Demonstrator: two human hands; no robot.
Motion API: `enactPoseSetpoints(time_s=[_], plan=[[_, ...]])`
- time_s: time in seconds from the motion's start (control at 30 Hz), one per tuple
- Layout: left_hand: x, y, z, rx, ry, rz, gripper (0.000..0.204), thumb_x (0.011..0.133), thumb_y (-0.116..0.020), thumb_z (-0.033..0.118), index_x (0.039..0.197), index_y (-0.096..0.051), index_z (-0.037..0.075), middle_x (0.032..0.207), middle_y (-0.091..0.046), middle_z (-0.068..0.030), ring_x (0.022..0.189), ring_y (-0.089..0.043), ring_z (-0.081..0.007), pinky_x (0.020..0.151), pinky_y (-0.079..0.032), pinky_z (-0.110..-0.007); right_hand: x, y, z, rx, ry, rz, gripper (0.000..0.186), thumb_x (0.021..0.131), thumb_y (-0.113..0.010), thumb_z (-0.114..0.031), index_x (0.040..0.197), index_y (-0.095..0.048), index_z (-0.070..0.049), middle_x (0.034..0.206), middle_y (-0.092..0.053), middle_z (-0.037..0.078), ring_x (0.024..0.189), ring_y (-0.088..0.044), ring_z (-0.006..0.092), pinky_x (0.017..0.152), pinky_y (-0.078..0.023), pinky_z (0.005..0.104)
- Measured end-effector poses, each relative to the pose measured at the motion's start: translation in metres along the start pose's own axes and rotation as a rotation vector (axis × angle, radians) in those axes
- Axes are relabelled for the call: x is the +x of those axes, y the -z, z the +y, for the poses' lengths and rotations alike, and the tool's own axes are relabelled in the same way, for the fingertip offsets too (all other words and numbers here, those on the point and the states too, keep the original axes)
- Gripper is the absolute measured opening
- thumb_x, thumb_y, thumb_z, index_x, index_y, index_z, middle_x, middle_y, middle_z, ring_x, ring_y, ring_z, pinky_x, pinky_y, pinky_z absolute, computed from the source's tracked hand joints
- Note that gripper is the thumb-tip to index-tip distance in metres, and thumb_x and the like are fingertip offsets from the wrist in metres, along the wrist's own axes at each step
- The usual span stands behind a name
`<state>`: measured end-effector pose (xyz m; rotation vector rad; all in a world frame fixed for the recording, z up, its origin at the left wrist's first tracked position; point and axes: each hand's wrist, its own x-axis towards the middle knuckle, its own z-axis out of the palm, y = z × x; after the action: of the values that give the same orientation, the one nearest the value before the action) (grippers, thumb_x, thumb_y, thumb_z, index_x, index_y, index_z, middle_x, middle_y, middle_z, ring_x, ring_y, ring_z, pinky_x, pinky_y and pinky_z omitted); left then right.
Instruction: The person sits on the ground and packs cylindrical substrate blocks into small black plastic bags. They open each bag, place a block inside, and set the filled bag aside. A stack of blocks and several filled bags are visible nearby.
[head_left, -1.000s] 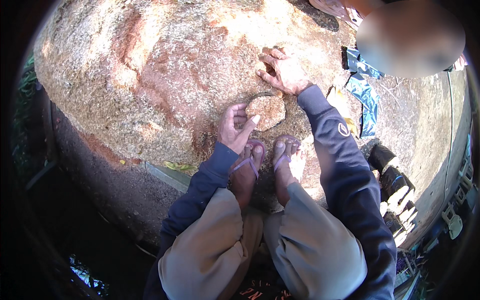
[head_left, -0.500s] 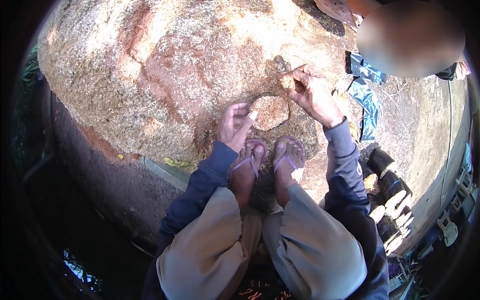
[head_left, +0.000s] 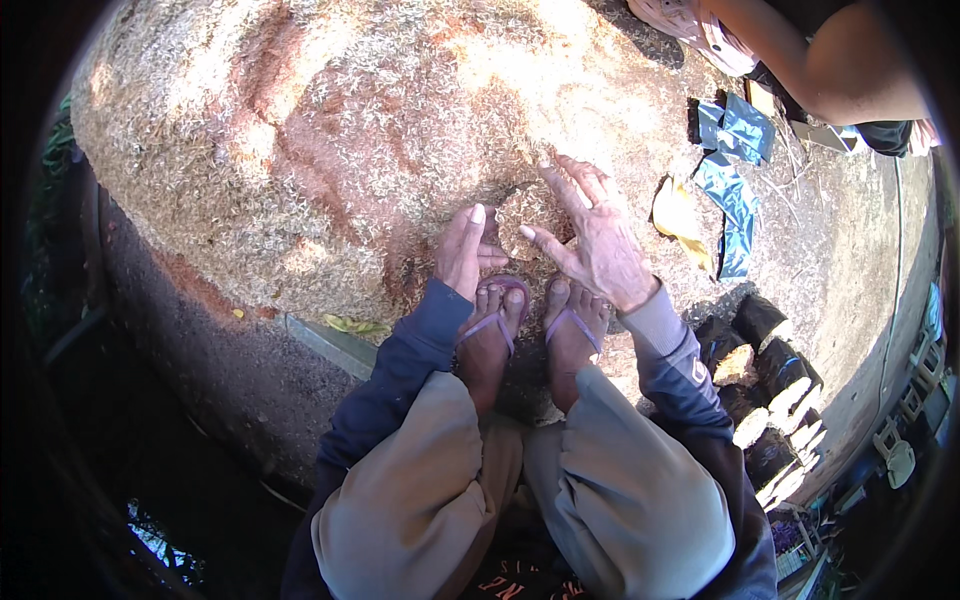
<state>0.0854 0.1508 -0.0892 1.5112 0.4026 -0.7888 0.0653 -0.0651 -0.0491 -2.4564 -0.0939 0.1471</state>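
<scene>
Between my two hands stands a rounded bag (head_left: 530, 212) filled to the top with brown, husk-flecked mix; its sides are mostly hidden. My left hand (head_left: 461, 255) is at its left side, thumb raised and fingers pointing towards it, apart from the thumb. Over its right side my right hand (head_left: 600, 240) lies with fingers spread, palm down, holding nothing I can see. A large heap of brown soil mix and pale husks (head_left: 370, 140) spreads around and beyond the bag. My sandalled feet (head_left: 495, 310) are just in front of it.
Several filled black bags (head_left: 765, 350) are grouped at the right. Shiny bluish flat plastic bags (head_left: 735, 200) and a yellow leaf (head_left: 680, 215) lie farther up. Another person's bent arm (head_left: 800, 60) is at the far right. A grey slab edge (head_left: 330, 345) is near left.
My right hand has come down and left from a pinch on a clump of mix to spread fingers over the bag. The left thumb has lifted off the rim. The other person has shifted.
</scene>
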Motion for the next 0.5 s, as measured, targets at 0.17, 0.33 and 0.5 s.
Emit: enactPoseSetpoints(time_s=[0.17, 0.33, 0.5], plan=[[-0.001, 0.0, 0.002, -0.041, 0.011, 0.012, 0.072, 0.105, -0.044, 0.061, 0.142, -0.051, 0.0, 0.125, -0.057, -0.021, 0.093, -0.069, -0.0294, 0.084, -0.059, -0.04, -0.014, -0.04, -0.015, -0.294, 0.053, -0.224, 0.084, 0.094, -0.058, -0.063, 0.162, -0.035, -0.018, 0.168, -0.028, 0.016, 0.154, -0.024, 0.0426, 0.123, -0.015, 0.0643], [-0.001, -0.001, 0.003, -0.078, 0.051, 0.01, 0.074, 0.106, -0.042, 0.061, 0.143, -0.048, -0.003, 0.124, -0.057, -0.0203, 0.096, -0.067, -0.027, 0.084, -0.06, -0.038, -0.019, -0.046, -0.017, -0.247, 0.125, -0.116, 0.084, 0.098, -0.054, -0.06, 0.163, -0.03, -0.013, 0.17, -0.026, 0.013, 0.156, -0.02, 0.0408, 0.122, -0.008, 0.068], [-0.003, 0.002, 0.004, -0.104, 0.065, -0.022, 0.076, 0.106, -0.041, 0.061, 0.143, -0.046, -0.005, 0.125, -0.057, -0.0204, 0.1, -0.067, -0.0274, 0.086, -0.06, -0.039, -0.023, -0.058, -0.015, -0.305, 0.152, -0.125, 0.078, 0.099, -0.057, -0.054, 0.163, -0.033, -0.017, 0.17, -0.025, 0.008, 0.157, -0.02, 0.037, 0.122, -0.01, 0.0702]])
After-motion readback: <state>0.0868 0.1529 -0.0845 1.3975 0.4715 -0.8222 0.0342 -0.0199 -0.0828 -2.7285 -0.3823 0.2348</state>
